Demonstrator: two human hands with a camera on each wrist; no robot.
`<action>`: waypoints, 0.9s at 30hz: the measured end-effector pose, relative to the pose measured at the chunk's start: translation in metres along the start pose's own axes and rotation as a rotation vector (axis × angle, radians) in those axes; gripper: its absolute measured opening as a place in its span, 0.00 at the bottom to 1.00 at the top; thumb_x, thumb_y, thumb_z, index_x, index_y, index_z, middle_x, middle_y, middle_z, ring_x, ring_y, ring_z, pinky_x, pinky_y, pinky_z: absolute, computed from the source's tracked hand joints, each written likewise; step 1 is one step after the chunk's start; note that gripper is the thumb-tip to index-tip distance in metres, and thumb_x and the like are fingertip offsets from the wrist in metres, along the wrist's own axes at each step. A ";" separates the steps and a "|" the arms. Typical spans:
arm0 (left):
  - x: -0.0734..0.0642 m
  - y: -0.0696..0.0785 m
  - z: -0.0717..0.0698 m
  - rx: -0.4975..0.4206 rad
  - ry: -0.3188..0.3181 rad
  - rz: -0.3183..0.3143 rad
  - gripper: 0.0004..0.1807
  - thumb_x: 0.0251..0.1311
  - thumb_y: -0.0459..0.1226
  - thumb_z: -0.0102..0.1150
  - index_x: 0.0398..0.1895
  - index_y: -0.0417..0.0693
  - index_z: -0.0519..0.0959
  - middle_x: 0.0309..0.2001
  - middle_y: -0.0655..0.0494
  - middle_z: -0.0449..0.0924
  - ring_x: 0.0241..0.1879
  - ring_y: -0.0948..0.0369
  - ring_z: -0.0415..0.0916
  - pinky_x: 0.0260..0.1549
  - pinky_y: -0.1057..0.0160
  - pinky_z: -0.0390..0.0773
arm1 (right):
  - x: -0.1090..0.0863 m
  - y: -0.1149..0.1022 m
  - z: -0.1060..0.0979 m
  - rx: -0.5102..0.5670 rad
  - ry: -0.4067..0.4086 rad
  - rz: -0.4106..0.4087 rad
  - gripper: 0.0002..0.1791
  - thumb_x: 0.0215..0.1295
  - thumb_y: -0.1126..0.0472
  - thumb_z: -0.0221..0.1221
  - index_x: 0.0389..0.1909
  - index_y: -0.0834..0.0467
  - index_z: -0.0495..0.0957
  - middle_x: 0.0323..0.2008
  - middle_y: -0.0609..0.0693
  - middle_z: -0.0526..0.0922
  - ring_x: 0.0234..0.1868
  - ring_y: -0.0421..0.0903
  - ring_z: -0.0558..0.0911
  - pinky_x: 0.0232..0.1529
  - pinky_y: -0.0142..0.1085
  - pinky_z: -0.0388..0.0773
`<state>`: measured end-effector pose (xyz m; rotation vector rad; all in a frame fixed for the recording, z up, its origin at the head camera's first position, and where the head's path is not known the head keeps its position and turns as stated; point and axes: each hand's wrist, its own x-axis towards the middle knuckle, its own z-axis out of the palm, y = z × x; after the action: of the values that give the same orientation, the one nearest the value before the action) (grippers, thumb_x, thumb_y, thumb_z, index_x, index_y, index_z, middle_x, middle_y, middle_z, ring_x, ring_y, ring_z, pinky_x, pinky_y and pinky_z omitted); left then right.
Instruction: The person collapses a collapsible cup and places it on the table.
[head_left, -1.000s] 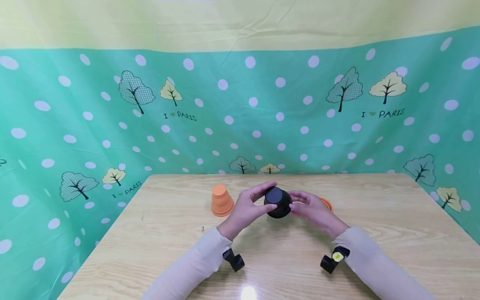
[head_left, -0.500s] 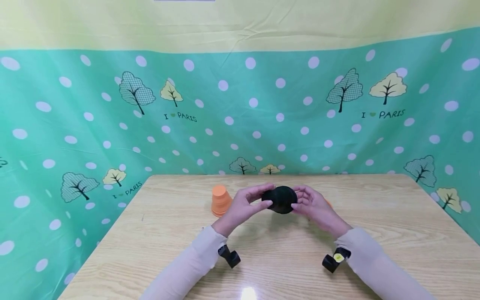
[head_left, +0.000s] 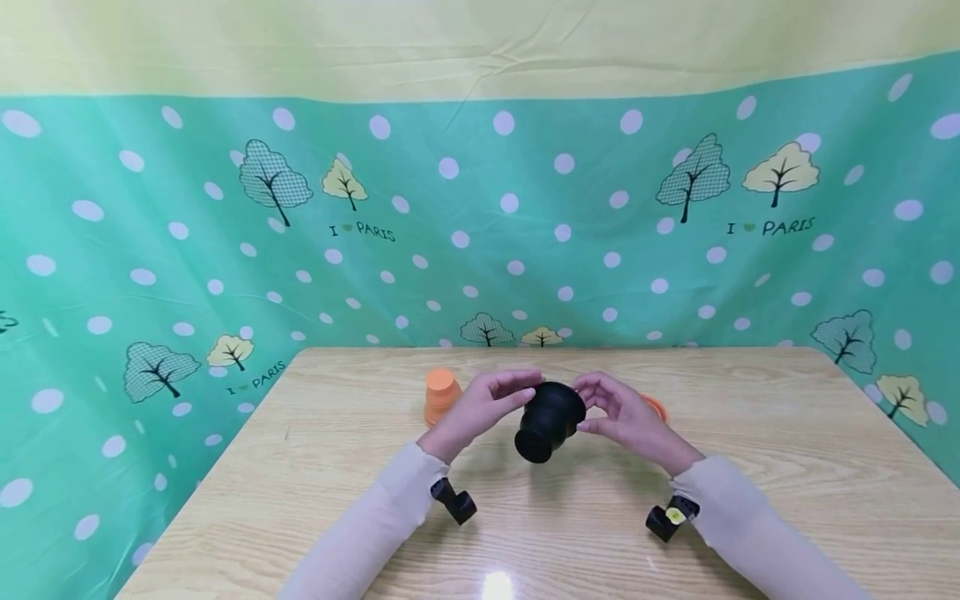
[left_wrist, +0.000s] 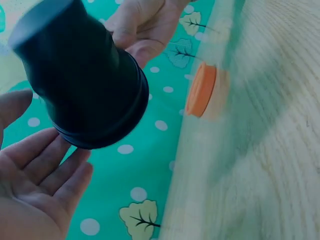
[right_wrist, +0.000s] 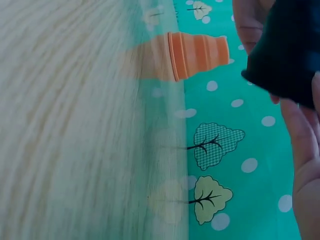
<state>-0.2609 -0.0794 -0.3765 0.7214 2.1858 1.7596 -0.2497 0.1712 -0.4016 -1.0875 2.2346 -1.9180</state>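
Observation:
A black stepped cup (head_left: 552,418) is held tilted above the table, its narrow base towards me and its wider rim away. My right hand (head_left: 633,423) grips the right side of the rim, thumb in front and fingers behind. On the other side, my left hand (head_left: 480,410) has its fingertips right at the rim. In the left wrist view those fingers are nearly straight beneath the cup (left_wrist: 82,82), and the thumb (left_wrist: 15,107) stands apart from it. The right wrist view cuts off much of the cup (right_wrist: 290,55).
An orange stepped cup (head_left: 441,392) stands base up behind my left hand. Partly hidden behind my right hand is a flat orange ring-shaped piece (head_left: 657,407). A dotted green curtain (head_left: 420,208) hangs behind the wooden table (head_left: 300,500).
The black cup has turned in my hands: its base pointed up, then left, and now points down towards me. My left hand has shifted slightly left and loosened around it.

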 end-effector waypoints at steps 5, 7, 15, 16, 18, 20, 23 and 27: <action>0.000 -0.001 0.003 0.020 -0.096 0.000 0.22 0.66 0.42 0.55 0.61 0.45 0.73 0.56 0.52 0.77 0.54 0.62 0.74 0.55 0.62 0.73 | -0.001 -0.001 -0.001 0.022 -0.071 0.006 0.24 0.54 0.75 0.63 0.52 0.70 0.67 0.41 0.51 0.76 0.41 0.40 0.79 0.40 0.31 0.79; 0.000 -0.001 0.003 0.008 -0.119 0.017 0.21 0.65 0.40 0.55 0.59 0.41 0.74 0.54 0.48 0.79 0.51 0.61 0.76 0.53 0.62 0.74 | -0.001 -0.001 -0.001 0.016 -0.083 0.007 0.24 0.55 0.74 0.63 0.52 0.69 0.67 0.41 0.52 0.75 0.41 0.40 0.79 0.40 0.32 0.79; -0.001 -0.002 0.004 0.002 -0.097 0.027 0.16 0.62 0.33 0.59 0.51 0.33 0.76 0.43 0.44 0.81 0.41 0.64 0.78 0.43 0.66 0.78 | -0.002 0.000 -0.003 -0.021 -0.119 0.017 0.23 0.57 0.72 0.62 0.54 0.68 0.69 0.42 0.52 0.77 0.42 0.42 0.79 0.42 0.34 0.79; -0.001 -0.001 0.004 -0.007 -0.090 0.029 0.16 0.61 0.32 0.59 0.51 0.32 0.76 0.42 0.45 0.81 0.40 0.64 0.78 0.42 0.66 0.78 | -0.002 0.000 -0.004 -0.014 -0.119 0.027 0.23 0.58 0.71 0.62 0.54 0.67 0.69 0.43 0.52 0.77 0.42 0.42 0.79 0.42 0.34 0.79; -0.001 -0.001 0.004 -0.029 -0.077 0.024 0.16 0.60 0.31 0.60 0.50 0.31 0.76 0.41 0.46 0.81 0.39 0.65 0.77 0.41 0.67 0.78 | -0.002 -0.001 -0.005 0.014 -0.115 0.060 0.24 0.58 0.71 0.62 0.55 0.67 0.68 0.44 0.51 0.77 0.44 0.42 0.79 0.44 0.33 0.79; -0.001 -0.001 0.005 -0.059 -0.063 0.024 0.16 0.59 0.30 0.60 0.50 0.30 0.75 0.40 0.49 0.81 0.38 0.64 0.77 0.41 0.67 0.77 | -0.002 -0.002 -0.006 0.050 -0.100 0.100 0.24 0.59 0.70 0.61 0.56 0.68 0.68 0.45 0.51 0.77 0.46 0.42 0.79 0.45 0.33 0.78; 0.000 -0.001 0.005 -0.096 -0.037 0.026 0.16 0.59 0.29 0.60 0.50 0.31 0.75 0.39 0.52 0.81 0.39 0.63 0.77 0.42 0.66 0.77 | -0.001 -0.005 -0.005 0.074 -0.058 0.167 0.22 0.63 0.67 0.59 0.56 0.67 0.69 0.47 0.50 0.78 0.48 0.41 0.78 0.48 0.32 0.77; 0.000 0.000 0.006 -0.117 -0.002 0.029 0.16 0.58 0.31 0.61 0.49 0.33 0.76 0.41 0.54 0.80 0.41 0.61 0.77 0.43 0.65 0.77 | 0.002 -0.008 0.001 0.055 0.025 0.213 0.19 0.65 0.64 0.58 0.54 0.68 0.70 0.45 0.50 0.79 0.47 0.40 0.78 0.49 0.31 0.76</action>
<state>-0.2585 -0.0743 -0.3782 0.7303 2.0609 1.8812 -0.2465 0.1697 -0.3941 -0.7875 2.1936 -1.9020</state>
